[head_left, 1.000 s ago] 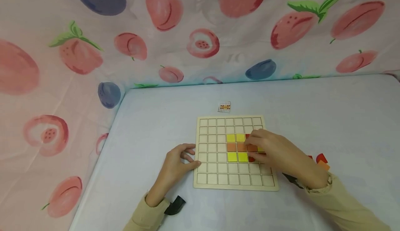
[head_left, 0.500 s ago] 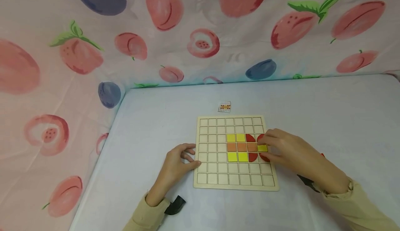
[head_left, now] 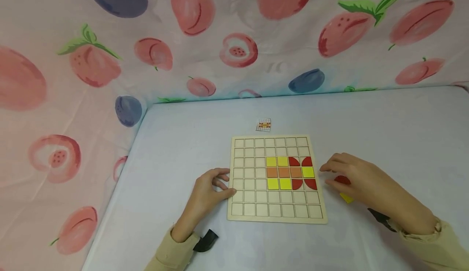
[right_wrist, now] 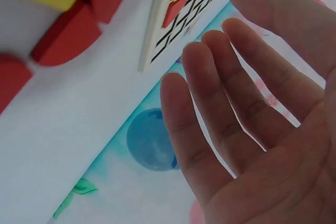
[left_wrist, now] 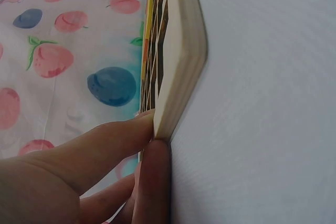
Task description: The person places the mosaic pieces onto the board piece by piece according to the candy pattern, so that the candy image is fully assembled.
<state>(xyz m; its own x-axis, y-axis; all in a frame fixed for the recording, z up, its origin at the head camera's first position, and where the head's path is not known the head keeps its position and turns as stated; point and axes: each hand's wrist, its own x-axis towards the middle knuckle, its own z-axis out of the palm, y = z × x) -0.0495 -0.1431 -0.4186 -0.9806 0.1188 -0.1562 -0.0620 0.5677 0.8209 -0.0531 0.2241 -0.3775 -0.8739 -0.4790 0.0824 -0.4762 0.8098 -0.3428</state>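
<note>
A square wooden grid board (head_left: 249, 198) lies on the white table, its cells partly filled with flat yellow, orange and red tiles. My left hand (head_left: 208, 190) pinches the board's left edge; in the left wrist view the thumb (left_wrist: 123, 132) lies on top, with a finger (left_wrist: 153, 182) against the side. Just off the right edge hovers my right hand (head_left: 360, 181), fingers relaxed and nothing between them. Four quarter-round red pieces, such as the lower one (head_left: 310, 184), flank the yellow tile (head_left: 308, 172) near that edge.
A red piece (head_left: 342, 179) and a yellow piece (head_left: 346, 198) show on the table beneath the right hand; the right wrist view has several red pieces (right_wrist: 65, 32) there. Behind the board lies a small patterned card (head_left: 263, 125). Fruit-printed cloth (head_left: 271, 63) walls the table's back and left.
My right hand has moved right, off the board to beside it, uncovering the red pieces and yellow tile at the right. The left hand and the board have stayed in place.
</note>
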